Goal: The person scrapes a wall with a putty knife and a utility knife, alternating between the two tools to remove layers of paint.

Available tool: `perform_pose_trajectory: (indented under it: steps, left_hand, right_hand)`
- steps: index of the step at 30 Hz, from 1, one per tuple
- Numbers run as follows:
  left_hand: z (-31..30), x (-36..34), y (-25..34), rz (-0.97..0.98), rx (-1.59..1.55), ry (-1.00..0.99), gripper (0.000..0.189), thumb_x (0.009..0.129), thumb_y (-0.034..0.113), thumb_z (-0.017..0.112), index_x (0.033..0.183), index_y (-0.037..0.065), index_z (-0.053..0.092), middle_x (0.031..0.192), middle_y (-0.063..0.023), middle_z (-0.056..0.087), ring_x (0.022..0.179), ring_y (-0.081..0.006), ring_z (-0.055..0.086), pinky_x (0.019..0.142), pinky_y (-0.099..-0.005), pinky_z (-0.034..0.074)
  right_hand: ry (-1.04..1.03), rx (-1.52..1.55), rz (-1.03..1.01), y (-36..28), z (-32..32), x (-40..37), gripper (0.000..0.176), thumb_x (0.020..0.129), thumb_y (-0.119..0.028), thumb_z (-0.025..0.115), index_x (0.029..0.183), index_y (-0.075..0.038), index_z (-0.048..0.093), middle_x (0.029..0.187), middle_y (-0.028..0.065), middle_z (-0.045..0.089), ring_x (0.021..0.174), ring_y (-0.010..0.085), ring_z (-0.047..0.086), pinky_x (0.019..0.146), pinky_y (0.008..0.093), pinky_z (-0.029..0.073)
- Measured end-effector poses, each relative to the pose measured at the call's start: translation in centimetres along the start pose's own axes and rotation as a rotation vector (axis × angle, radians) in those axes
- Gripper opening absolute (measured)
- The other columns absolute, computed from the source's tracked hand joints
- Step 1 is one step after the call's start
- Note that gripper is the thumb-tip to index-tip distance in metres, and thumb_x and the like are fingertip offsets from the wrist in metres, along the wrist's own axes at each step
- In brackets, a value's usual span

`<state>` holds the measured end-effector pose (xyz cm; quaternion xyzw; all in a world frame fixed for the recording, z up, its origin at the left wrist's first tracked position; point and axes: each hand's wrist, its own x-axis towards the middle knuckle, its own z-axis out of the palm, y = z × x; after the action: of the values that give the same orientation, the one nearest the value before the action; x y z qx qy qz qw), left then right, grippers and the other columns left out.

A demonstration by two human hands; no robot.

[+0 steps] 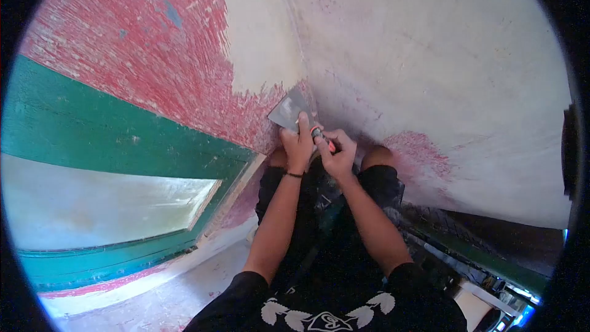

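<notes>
A scraper (290, 109) with a wide grey metal blade and a red and black handle lies against the wall near the inner corner, at the lower edge of the patchy red paint (166, 55). My left hand (298, 147) is closed around the blade's base, one finger stretched along the metal. Close beside it, my right hand (338, 155) grips the handle, whose red end shows between the fingers. Part of the handle is hidden by both hands.
Left of my hands is a green wooden frame (123, 138) around a pale pane (104, 200). A whitish wall (442, 55) with pink stains rises on the right. My knees flank my hands. Dark boards and assorted items sit at the lower right.
</notes>
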<state>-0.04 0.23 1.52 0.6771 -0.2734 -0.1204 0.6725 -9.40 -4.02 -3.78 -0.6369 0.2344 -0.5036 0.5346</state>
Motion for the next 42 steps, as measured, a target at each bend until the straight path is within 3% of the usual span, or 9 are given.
perform_pose_trajectory:
  steps: [2, 6, 8, 21, 26, 32, 36, 39, 42]
  left_hand:
    - [0.2, -0.5, -0.3, -0.055, -0.093, 0.013, 0.039, 0.103, 0.026, 0.052, 0.094, -0.008, 0.068, 0.069, -0.0071, 0.067, 0.059, -0.0132, 0.062, 0.055, -0.0288, 0.049]
    - [0.7, 0.0, 0.0, -0.119, -0.248, 0.056, 0.035, 0.103, 0.024, 0.053, 0.092, -0.007, 0.066, 0.07, -0.0074, 0.067, 0.06, -0.014, 0.063, 0.055, -0.0288, 0.049]
    - [0.5, 0.1, -0.3, -0.094, -0.231, 0.04, 0.034, 0.103, 0.023, 0.053, 0.093, -0.006, 0.066, 0.071, -0.0075, 0.067, 0.06, -0.0141, 0.063, 0.055, -0.0289, 0.049]
    - [-0.4, 0.8, -1.0, -0.019, -0.232, -0.015, 0.03, 0.1, 0.022, 0.057, 0.093, -0.006, 0.064, 0.079, -0.0094, 0.07, 0.061, -0.0163, 0.064, 0.057, -0.0311, 0.05]
    - [0.8, 3.0, 3.5, 0.058, 0.056, -0.037, 0.039, 0.1, 0.028, 0.056, 0.088, -0.008, 0.067, 0.073, -0.0095, 0.07, 0.062, -0.0149, 0.065, 0.057, -0.0315, 0.049]
    - [0.0, 0.5, -1.2, -0.036, -0.083, 0.039, 0.037, 0.099, 0.026, 0.058, 0.087, -0.008, 0.067, 0.071, -0.01, 0.07, 0.062, -0.0152, 0.066, 0.057, -0.0317, 0.05]
    - [-1.0, 0.3, 1.4, -0.117, -0.128, -0.02, 0.034, 0.1, 0.024, 0.057, 0.088, -0.006, 0.066, 0.075, -0.0098, 0.071, 0.065, -0.0152, 0.066, 0.059, -0.0316, 0.051]
    - [-1.7, 1.6, 1.8, -0.025, -0.079, -0.12, 0.031, 0.102, 0.022, 0.053, 0.097, -0.006, 0.063, 0.088, -0.0118, 0.07, 0.074, -0.0158, 0.067, 0.064, -0.0305, 0.053]
    - [-1.1, 0.8, 1.4, -0.127, -0.149, -0.107, 0.034, 0.102, 0.023, 0.053, 0.092, -0.007, 0.065, 0.076, -0.0094, 0.07, 0.068, -0.0143, 0.066, 0.061, -0.0293, 0.052]
  right_hand:
    - [-0.077, -0.052, 0.033, -0.7, -0.9, 0.0, 0.01, 0.089, -0.003, 0.071, 0.094, 0.003, 0.065, 0.082, 0.0019, 0.066, 0.074, 0.0048, 0.057, 0.066, 0.0214, 0.046]
    - [0.018, -0.013, -0.006, 0.0, 0.3, -0.2, 0.01, 0.086, -0.006, 0.073, 0.09, 0.001, 0.066, 0.074, 0.0039, 0.064, 0.068, 0.0068, 0.057, 0.061, 0.0238, 0.046]
    - [-0.029, 0.047, 0.029, 1.1, 0.3, -0.6, 0.01, 0.089, -0.003, 0.07, 0.094, 0.003, 0.064, 0.082, 0.0021, 0.066, 0.074, 0.0051, 0.058, 0.065, 0.0211, 0.046]
    - [0.03, -0.064, -0.04, 0.6, 1.1, -0.6, 0.008, 0.09, -0.001, 0.069, 0.093, 0.004, 0.063, 0.087, 0.0072, 0.069, 0.077, 0.0067, 0.06, 0.069, 0.0226, 0.049]
    - [0.109, 0.121, 0.03, 0.8, 2.3, 2.1, 0.008, 0.091, 0.0, 0.066, 0.096, 0.004, 0.062, 0.092, 0.0082, 0.069, 0.08, 0.0077, 0.062, 0.07, 0.0234, 0.05]
    - [-0.024, 0.016, 0.03, 0.2, 0.6, -0.7, 0.01, 0.089, -0.001, 0.069, 0.096, 0.003, 0.062, 0.09, 0.0066, 0.069, 0.08, 0.0078, 0.062, 0.071, 0.024, 0.051]
    - [-0.021, -0.041, -0.014, 0.8, 0.3, -0.7, 0.012, 0.086, -0.004, 0.072, 0.093, 0.001, 0.064, 0.084, 0.0067, 0.068, 0.075, 0.009, 0.062, 0.068, 0.0251, 0.05]
    - [0.03, 0.0, -0.001, 0.0, 0.7, 0.4, 0.014, 0.082, -0.009, 0.077, 0.089, -0.002, 0.068, 0.076, 0.0077, 0.066, 0.068, 0.012, 0.062, 0.063, 0.0279, 0.05]
    - [0.016, -0.02, 0.003, -0.3, 0.9, 0.0, 0.013, 0.084, -0.007, 0.075, 0.091, 0.0, 0.066, 0.078, 0.0066, 0.067, 0.07, 0.0106, 0.062, 0.064, 0.0264, 0.05]
